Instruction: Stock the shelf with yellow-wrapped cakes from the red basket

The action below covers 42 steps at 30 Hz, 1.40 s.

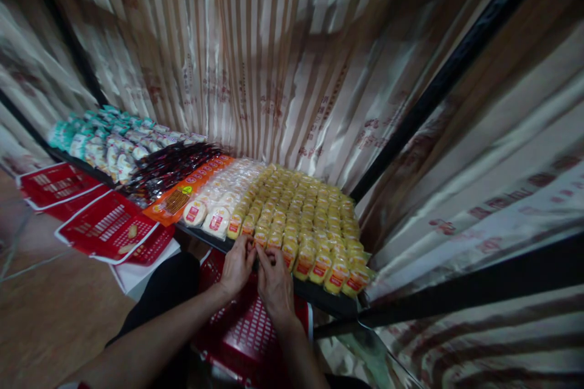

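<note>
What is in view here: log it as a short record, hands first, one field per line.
Hands: left hand and right hand, fingertips close together; whether they grip anything is unclear
Nearest: small yellow, clear-wrapped packs with orange-red labels
Support: long black shelf
Other stock, picture left to right: teal-and-white packets, dark shiny packets, flat orange packets, round white clear-wrapped packs
Below hands: red perforated plastic basket
Backdrop: striped beige-and-brown curtain with reddish prints

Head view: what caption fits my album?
Bare left hand and right hand over a red plastic basket, beside rounded yellow plastic-wrapped packets.
</note>
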Available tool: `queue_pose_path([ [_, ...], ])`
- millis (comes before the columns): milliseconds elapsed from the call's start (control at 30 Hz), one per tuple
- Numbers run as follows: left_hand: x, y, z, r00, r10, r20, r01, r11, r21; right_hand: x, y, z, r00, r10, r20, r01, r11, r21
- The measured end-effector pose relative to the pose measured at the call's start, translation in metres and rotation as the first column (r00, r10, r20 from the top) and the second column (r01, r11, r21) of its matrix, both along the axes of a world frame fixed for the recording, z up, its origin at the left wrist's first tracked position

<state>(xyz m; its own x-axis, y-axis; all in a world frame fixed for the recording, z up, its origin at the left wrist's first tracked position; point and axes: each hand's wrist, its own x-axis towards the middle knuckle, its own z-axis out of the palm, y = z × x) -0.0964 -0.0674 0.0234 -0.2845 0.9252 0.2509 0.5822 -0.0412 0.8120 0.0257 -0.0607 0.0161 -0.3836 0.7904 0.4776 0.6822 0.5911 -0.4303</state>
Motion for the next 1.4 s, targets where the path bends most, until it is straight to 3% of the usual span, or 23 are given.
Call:
queue_pose_path([
  [267,0.001,0.004,-0.004,1.0,0.0,-0.02,0.0,1.0,-0.026,0.0,0.001,-0.001,0.996,-0.029,0.089,0.03,1.0,-0.002],
  [500,-0.003,0.001,-0.007,1.0,-0.01,-0.015,0.01,1.0,0.008,0.0,0.002,-0.002,0.997,-0.042,0.069,0.043,0.999,-0.011],
  [667,-0.021,-0.002,-0.011,0.983,0.153,-0.105,-0.143,0.985,0.1,0.0,0.003,-0.005,0.997,-0.046,0.063,0.046,0.999,0.007],
  [800,-0.035,0.004,-0.01,0.959,0.257,-0.123,-0.249,0.966,0.074,-0.001,0.003,-0.007,0.996,-0.064,0.066,0.063,0.998,0.023],
  [1000,-0.041,0.017,-0.01,0.98,0.146,-0.133,-0.15,0.988,-0.023,-0.001,0.003,-0.007,0.996,-0.056,0.065,0.055,0.998,0.004],
  [1400,-0.041,0.022,0.003,0.947,0.112,-0.301,-0.164,0.975,-0.153,-0.001,0.003,-0.007,0.994,-0.062,0.087,0.062,0.998,-0.005],
])
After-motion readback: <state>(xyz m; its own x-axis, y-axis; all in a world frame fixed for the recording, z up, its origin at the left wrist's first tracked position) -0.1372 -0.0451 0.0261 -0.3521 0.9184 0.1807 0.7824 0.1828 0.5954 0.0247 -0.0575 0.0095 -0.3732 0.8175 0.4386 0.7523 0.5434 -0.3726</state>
